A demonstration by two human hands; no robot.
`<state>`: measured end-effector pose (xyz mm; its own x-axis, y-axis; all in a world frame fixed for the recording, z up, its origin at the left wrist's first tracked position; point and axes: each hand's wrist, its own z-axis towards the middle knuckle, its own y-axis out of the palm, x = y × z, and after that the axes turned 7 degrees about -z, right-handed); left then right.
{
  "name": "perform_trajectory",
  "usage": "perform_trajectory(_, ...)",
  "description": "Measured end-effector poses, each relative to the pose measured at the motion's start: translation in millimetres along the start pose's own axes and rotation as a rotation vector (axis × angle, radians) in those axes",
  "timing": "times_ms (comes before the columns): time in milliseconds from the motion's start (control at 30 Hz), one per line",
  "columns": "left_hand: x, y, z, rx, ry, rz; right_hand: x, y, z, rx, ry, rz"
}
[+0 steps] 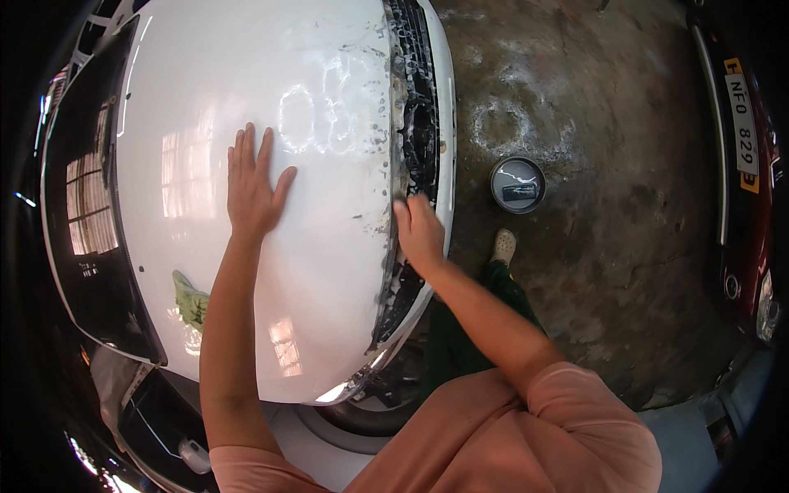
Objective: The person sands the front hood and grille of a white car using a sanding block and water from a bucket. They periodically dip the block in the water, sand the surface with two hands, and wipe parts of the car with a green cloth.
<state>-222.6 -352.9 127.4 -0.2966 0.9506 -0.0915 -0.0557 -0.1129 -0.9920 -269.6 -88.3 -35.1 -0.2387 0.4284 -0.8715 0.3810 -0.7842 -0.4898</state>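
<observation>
One left hand (253,193), fingers (265,146) apart, rests on a white car hood (329,222); the right hand (422,237) curls at its front edge (391,148), whether clamped, I cannot tell.

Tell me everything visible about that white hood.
The hood is broad, white and glossy, like painted metal, with bright reflections. Wet-looking streaks mark it; the front edge looks dark and chipped. It appears shut, before a dark windshield. A green cloth and the left hand, spread flat, lie on it; the right hand curls at its front edge.
</observation>
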Motion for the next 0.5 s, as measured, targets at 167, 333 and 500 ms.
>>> perform_trajectory(167, 1, 3, 7, 0.018, 0.014, -0.001, -9, -7, 83, 0.071, 0.028, -0.021)
perform_trajectory(333, 3, 2, 1, 0.021, 0.009, -0.021, -2, 2, -17, 0.023, 0.068, 0.043)
perform_trajectory(500, 1, 5, 0, 0.022, 0.028, 0.01, -2, -1, 20, -0.005, 0.26, 0.072)
